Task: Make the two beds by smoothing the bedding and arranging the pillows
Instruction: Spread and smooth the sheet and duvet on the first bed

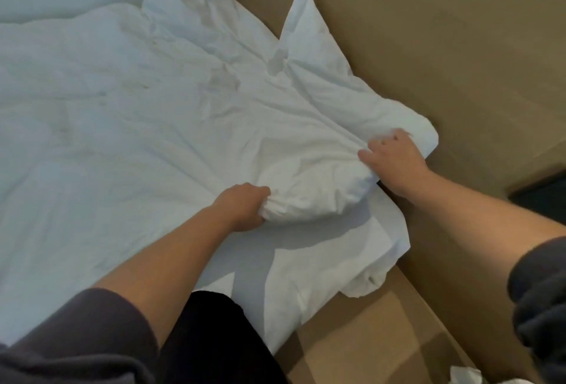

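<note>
Sleeves (76,337) up; our L hand (245,207) fists pillow (306,144) corner, R hand (395,160) curls over far end. Risk: uneven tug slides it off bed (275,279) edge.

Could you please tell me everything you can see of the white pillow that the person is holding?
The white fabric-cased pillow is soft, plump and heavily creased. It lies at the edge of the white bed, along the brown panel, with one far corner poking up against it. The left hand bunches its near corner in curled fingers; the right hand grips its end by the panel. Its near end overlaps a flat white sheet.
</note>
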A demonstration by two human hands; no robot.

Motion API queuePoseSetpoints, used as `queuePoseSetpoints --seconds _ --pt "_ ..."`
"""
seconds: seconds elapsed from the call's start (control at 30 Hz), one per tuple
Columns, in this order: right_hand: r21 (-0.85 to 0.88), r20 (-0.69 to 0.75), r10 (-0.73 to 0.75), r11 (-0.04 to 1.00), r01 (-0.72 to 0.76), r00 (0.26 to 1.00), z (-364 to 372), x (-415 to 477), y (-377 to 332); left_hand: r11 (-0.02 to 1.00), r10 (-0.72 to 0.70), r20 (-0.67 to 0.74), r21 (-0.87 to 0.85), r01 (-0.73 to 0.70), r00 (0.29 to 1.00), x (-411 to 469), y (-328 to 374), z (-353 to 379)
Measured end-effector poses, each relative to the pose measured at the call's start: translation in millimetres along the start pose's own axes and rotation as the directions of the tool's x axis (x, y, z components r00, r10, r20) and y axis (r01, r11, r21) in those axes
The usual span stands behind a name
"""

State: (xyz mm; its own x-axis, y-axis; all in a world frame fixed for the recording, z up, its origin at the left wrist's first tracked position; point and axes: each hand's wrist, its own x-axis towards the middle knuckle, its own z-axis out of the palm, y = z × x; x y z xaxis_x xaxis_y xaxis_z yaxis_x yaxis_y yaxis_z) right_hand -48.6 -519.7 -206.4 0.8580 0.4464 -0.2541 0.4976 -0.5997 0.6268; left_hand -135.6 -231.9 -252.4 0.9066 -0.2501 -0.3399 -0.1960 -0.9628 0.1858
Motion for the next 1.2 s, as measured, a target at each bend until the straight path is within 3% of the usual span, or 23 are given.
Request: queuePoseSetpoints --seconds 0.03,0.07,0.13,0.2,0.27,0.33,0.43,0.6,0.73,0.87,1.03,1.2 --pt "-0.041 0.006 0.006 0.999 -0.006 1.0 -4.5 1.2 2.9 0.999 0.025 0.027 -0.029 -0.025 0.999 -2.8 5.8 5.1" --pt "-0.057 0.097 0.054 0.997 -0.048 0.994 0.2 2.7 1.5 0.997 0.048 0.08 -0.056 -0.044 0.996 -6.0 11.9 16.4" --pt "-0.102 0.312 0.028 0.995 0.004 0.95 15.1 -5.1 -9.4 0.991 0.075 0.245 -0.123 -0.045 0.967 -12.1 22.1 42.8" --pt "0.022 0.462 -0.051 0.999 0.045 0.886 26.0 -13.1 -26.8 0.978 0.086 0.367 -0.209 -0.008 0.926 -8.9 22.8 54.0" --pt "0.103 0.519 -0.091 0.994 0.044 0.85 22.4 -10.4 -31.1 0.958 0.056 0.312 -0.286 0.037 0.948 3.1 14.3 39.8" --pt "0.199 0.455 -0.04 0.978 -0.057 0.889 6.6 6.1 -29.0 0.952 -0.046 0.096 -0.297 0.073 0.994 14.1 -0.3 18.7" --pt "0.363 0.271 0.004 0.926 -0.106 0.963 -16.7 37.7 -33.3 0.956 -0.189 -0.164 -0.255 0.144 0.968 24.4 -24.4 -5.3" --pt "0.604 0.038 0.014 0.796 -0.035 0.999 -42.1 111.0 -55.9 0.975 -0.223 -0.244 -0.078 0.209 0.944 50.0 -72.7 -30.3" --pt "0.666 0.054 -0.052 0.746 0.003 0.997 -55.6 185.7 -63.8 0.98 -0.18 -0.34 0.014 0.196 0.923 91.3 -104.9 -44.4" --pt "0.622 0.046 -0.024 0.783 -0.01 0.999 -35.6 260.0 -72.3 0.975 -0.125 -0.306 0.137 0.173 0.944 155.5 -146.9 -42.8" --pt "0.659 0.059 0.076 0.746 -0.096 0.995 6.1 343.3 -85.8 0.935 -0.323 -0.273 0.055 0.35 0.906 216.2 -204.3 2.9" --pt "0.68 0.042 0.066 0.729 -0.077 0.997 -0.3 405.3 -75.1 0.912 -0.4 -0.258 -0.022 0.409 0.879 264.3 -231.8 -18.1"
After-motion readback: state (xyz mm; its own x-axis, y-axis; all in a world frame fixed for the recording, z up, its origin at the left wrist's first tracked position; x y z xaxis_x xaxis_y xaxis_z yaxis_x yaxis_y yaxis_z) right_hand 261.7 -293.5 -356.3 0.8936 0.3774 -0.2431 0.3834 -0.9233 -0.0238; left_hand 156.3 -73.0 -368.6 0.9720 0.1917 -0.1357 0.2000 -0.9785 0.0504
